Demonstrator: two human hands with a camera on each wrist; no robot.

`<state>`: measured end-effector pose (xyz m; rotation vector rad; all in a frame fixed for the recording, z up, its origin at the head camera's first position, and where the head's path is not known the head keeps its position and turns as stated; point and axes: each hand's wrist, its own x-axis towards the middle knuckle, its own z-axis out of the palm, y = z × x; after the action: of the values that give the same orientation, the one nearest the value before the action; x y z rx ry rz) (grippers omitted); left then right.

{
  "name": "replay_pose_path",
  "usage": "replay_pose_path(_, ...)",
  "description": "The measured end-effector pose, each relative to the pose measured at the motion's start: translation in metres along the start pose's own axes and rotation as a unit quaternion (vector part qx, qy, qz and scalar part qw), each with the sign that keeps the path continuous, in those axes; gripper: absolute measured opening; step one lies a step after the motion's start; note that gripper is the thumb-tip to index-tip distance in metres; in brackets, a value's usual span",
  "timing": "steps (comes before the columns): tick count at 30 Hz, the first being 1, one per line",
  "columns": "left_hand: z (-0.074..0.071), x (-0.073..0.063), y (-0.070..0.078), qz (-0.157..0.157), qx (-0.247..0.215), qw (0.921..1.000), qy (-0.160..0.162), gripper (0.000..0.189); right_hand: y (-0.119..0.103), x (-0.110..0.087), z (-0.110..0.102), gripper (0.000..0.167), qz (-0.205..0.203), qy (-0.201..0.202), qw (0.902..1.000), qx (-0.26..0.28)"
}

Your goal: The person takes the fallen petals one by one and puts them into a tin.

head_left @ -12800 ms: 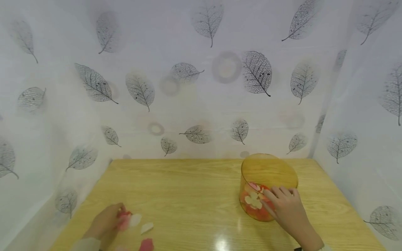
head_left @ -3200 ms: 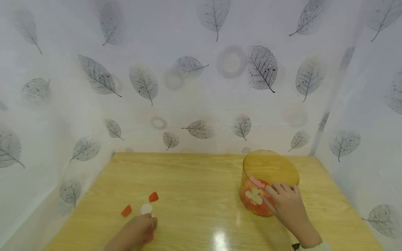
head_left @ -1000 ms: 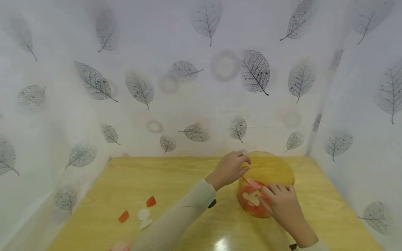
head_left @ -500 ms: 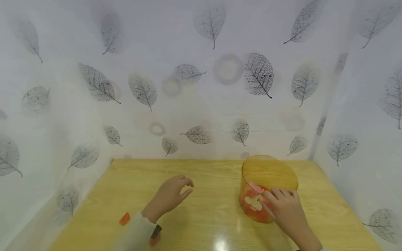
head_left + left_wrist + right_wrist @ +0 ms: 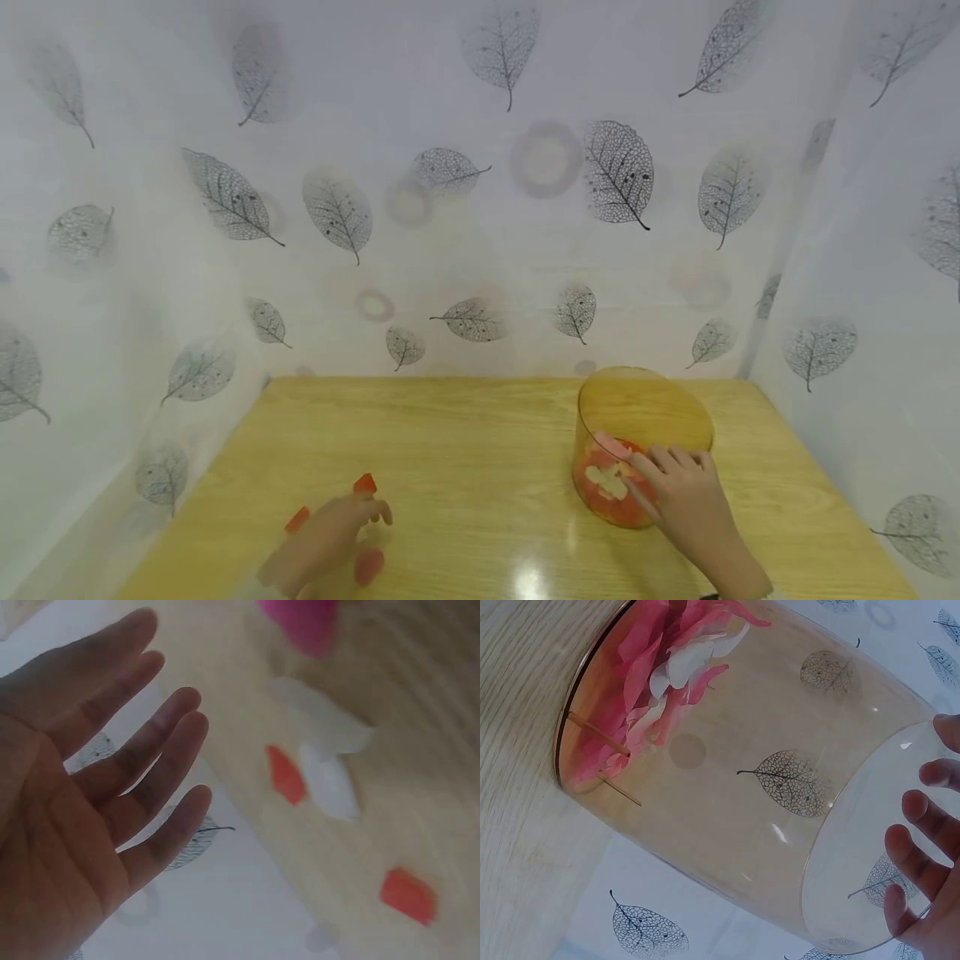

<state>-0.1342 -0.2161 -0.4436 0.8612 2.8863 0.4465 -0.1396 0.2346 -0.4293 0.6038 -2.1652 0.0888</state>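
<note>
In the head view, a tall clear amber container [image 5: 637, 404] stands at the right of the table, with red, pink and cream petals [image 5: 609, 504] inside. My right hand [image 5: 690, 508] holds its near rim, the thumb and fingers at the edge. My left hand [image 5: 322, 537] hovers at the left over loose petals, holding nothing; in the left wrist view its fingers are spread and relaxed. Around it lie a red petal [image 5: 365, 483], another red petal [image 5: 297, 519] and a pink petal [image 5: 369, 567]. Two white petals [image 5: 330, 780] show in the left wrist view, hidden in the head view.
The wooden table [image 5: 465, 450] meets a leaf-patterned white sheet [image 5: 487, 250] at the back and sides. Through the container wall in the right wrist view, thin sticks [image 5: 604, 735] show near the bottom petals.
About a second ago my left hand was over the container's far left rim; it has come back left and down to the loose petals. My right hand stays at the rim.
</note>
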Motion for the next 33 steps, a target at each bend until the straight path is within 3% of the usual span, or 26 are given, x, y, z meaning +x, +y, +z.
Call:
replay_pose_path(4,0.015,-0.008,-0.007,-0.034,-0.006,0.9987,-0.037,0.014,0.000,0.001,-0.001,0.061,-0.001,0.003,1.0000,0.001)
replay_pose_path(11,0.029,-0.009,-0.009,0.005,-0.002,0.9999,-0.009,0.024,-0.001,0.000,-0.002,0.062,0.000,-0.002,1.0000,0.002)
replay_pose_path(18,0.030,-0.008,-0.008,-0.023,-0.009,0.9987,-0.045,0.030,0.000,-0.001,-0.002,0.061,-0.001,-0.002,1.0000,-0.001)
replay_pose_path(21,0.032,-0.008,-0.007,-0.023,-0.007,0.9989,-0.040,0.030,0.000,-0.001,-0.002,0.061,0.000,-0.005,1.0000,-0.001)
replay_pose_path(24,0.034,-0.007,-0.007,-0.006,0.010,0.9997,-0.023,0.029,-0.001,-0.001,-0.002,0.061,0.001,-0.008,1.0000,-0.003)
replay_pose_path(29,0.037,-0.003,-0.008,0.058,0.043,0.9973,0.017,0.026,-0.002,0.000,-0.003,0.061,0.000,-0.009,0.9999,-0.005)
replay_pose_path(33,0.037,0.000,-0.006,0.071,0.042,0.9964,0.017,0.028,-0.002,0.001,-0.004,0.062,-0.002,-0.007,1.0000,-0.006)
